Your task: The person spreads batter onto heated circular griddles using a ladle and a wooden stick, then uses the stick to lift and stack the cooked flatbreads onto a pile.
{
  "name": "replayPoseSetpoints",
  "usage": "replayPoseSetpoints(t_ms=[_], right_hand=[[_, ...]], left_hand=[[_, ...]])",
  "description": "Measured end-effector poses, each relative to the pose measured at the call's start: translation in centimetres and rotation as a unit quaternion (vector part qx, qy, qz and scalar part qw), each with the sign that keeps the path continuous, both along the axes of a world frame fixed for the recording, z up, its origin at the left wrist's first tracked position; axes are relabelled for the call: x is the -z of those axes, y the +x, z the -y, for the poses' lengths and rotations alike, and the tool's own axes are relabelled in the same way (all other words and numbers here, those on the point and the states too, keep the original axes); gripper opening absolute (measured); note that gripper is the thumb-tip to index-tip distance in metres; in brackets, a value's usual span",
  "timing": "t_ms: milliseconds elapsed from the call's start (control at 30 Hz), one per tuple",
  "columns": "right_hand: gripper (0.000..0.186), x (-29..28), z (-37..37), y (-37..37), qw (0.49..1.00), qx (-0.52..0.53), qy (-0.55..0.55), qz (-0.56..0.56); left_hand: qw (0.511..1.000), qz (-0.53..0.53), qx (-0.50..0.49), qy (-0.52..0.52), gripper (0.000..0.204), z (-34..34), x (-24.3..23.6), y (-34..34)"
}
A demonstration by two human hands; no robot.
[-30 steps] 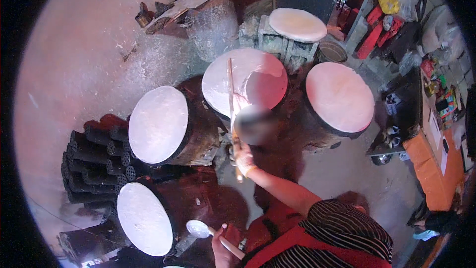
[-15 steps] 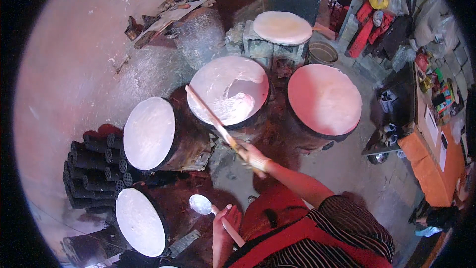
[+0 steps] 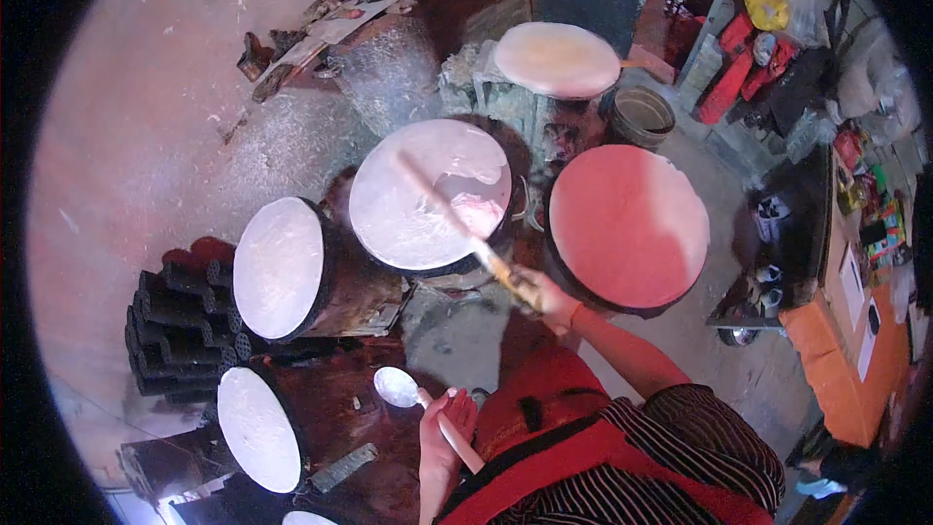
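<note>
The right hand [image 3: 544, 299], as I see it from my remote station, is wrapped round a slender wooden stick [image 3: 480, 247], slightly blurred; the stick's far end lies over the round pan [image 3: 465, 183] ahead, though whether wood meets surface I cannot tell. In that pan I note a white, streaked coating [image 3: 394, 209], a lumpier, glossy mass beside the stick, and a duller grey patch. The left hand [image 3: 445, 426], lower and nearer the body, has its fingers curled round the pale, rod-like handle of a ladle [image 3: 397, 388] with a shallow, shiny oval bowl. Right of the right hand I find a flat, smooth disc [image 3: 630, 233], largely in reddish shade; left and ahead-left of the left hand, two white discs [image 3: 279, 267] on dark drums. Beyond them lie stacked black cylinders [image 3: 175, 331], their ends pierced. Past the right hand stands a round brown bucket [image 3: 643, 139], contents indistinct; farther right, an orange-sided desk [image 3: 826, 335]
</note>
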State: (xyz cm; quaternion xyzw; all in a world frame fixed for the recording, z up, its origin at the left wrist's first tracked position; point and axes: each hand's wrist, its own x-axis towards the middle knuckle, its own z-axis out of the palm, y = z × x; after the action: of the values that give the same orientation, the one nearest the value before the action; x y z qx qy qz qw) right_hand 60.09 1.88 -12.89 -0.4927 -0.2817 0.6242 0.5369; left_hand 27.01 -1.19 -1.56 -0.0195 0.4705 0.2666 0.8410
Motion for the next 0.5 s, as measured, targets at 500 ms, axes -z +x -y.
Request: replayPoseSetpoints(t_ms=[500], right_hand=[[0.041,-4.7,-9.5,1.8,0.907,0.067,0.124,0.396]], left_hand=[[1.0,0.015,-0.017,0.022,0.012,-3.5,-3.2,0.7]])
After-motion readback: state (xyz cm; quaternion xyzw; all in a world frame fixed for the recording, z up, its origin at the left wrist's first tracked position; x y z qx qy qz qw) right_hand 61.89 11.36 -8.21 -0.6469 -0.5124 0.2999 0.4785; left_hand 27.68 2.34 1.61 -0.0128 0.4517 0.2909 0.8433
